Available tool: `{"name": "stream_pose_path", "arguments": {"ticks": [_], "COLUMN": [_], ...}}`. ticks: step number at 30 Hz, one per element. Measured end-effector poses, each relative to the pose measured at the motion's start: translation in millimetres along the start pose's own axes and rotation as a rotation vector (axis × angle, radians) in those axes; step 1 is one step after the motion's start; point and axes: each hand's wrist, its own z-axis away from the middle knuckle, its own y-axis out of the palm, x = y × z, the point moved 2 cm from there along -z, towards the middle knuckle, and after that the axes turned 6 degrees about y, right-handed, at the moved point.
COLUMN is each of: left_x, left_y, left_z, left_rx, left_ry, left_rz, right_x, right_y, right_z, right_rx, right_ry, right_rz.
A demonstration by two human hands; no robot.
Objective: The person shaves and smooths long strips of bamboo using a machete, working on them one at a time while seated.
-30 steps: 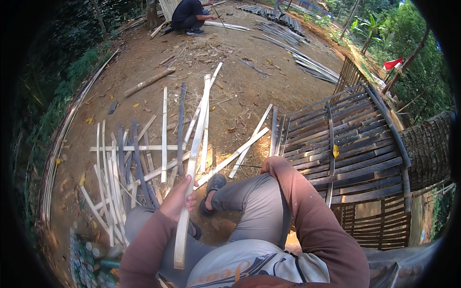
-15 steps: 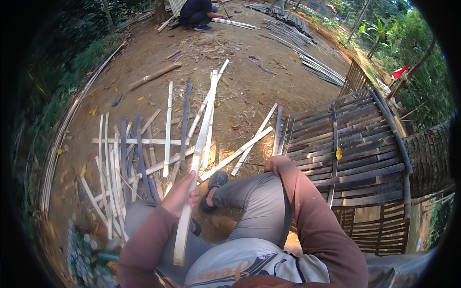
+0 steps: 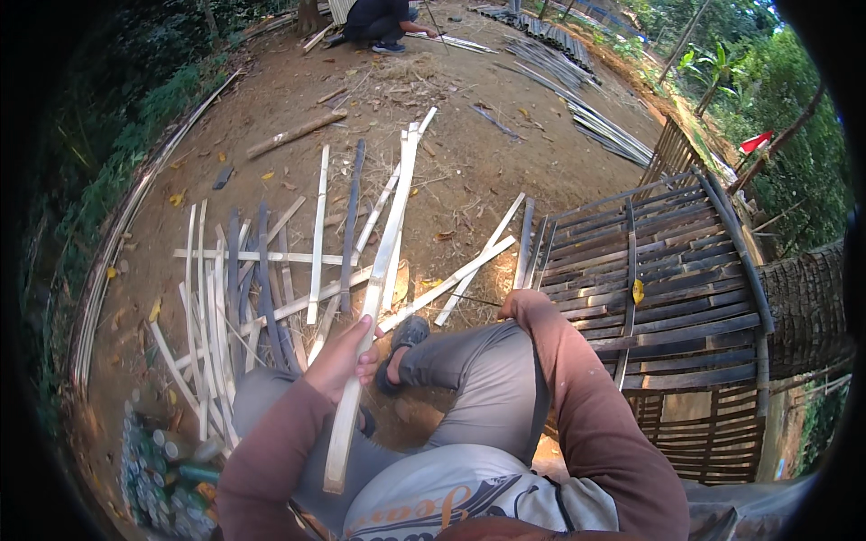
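Note:
A long pale bamboo strip [image 3: 344, 433] slants across my lap, its near end by my belly and its far end over the ground ahead. The fingers of my left hand [image 3: 345, 359] are wrapped round it below its middle. Beside my bent knee, my right hand [image 3: 520, 307] is closed on a thin dark tool [image 3: 475, 299] that points left; its handle is hidden in the fist and its kind is unclear. Several loose bamboo strips [image 3: 216, 316], pale and dark, lie crossed on the ground at the left. Two more pale strips [image 3: 451, 284] cross in front of my foot.
A slatted bamboo bench [image 3: 667, 298] stands close on my right. Green bottles [image 3: 167, 478] are heaped at lower left. A short log [image 3: 296, 133] lies farther off. At the back, a person [image 3: 379, 22] crouches near long strips, with dark poles [image 3: 550, 68] stacked to the right.
The view has shifted slightly. Both hands keep their grips, and the bamboo strip stays in nearly the same place.

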Motion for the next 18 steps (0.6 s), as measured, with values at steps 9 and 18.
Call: {"name": "stream_pose_path", "arguments": {"ticks": [9, 18], "left_x": [-3.2, 4.3], "left_y": [3.9, 2.4], "left_z": [5.2, 1.8], "left_rx": [0.01, 0.02], "left_ry": [-0.007, -0.027], "left_rz": [-0.003, -0.073], "right_x": [9.3, 100.5], "right_y": [-24.0, -36.3], "right_z": [-17.0, 158.9], "right_rx": [-0.482, -0.688], "right_ry": [-0.076, -0.657], "right_rz": [-0.725, -0.62]}}
